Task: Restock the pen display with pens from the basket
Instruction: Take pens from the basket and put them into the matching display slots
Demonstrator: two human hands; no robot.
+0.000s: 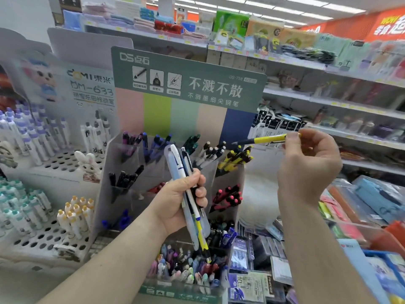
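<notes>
Head view: left hand (179, 200) grips pen bundle (188, 194); right hand (306, 159) pinches 1 yellow pen (266, 139) above display's (122, 178) far-right pocket.

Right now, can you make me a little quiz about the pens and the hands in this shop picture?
1. True or false: the right hand pinches a yellow pen.
2. What does the left hand grip? A) a bundle of pens B) a toy rabbit C) nothing
3. Fill in: the top right pocket of the pen display holds pens coloured ____ and black.

Key: 1 true; 2 A; 3 yellow.
</notes>
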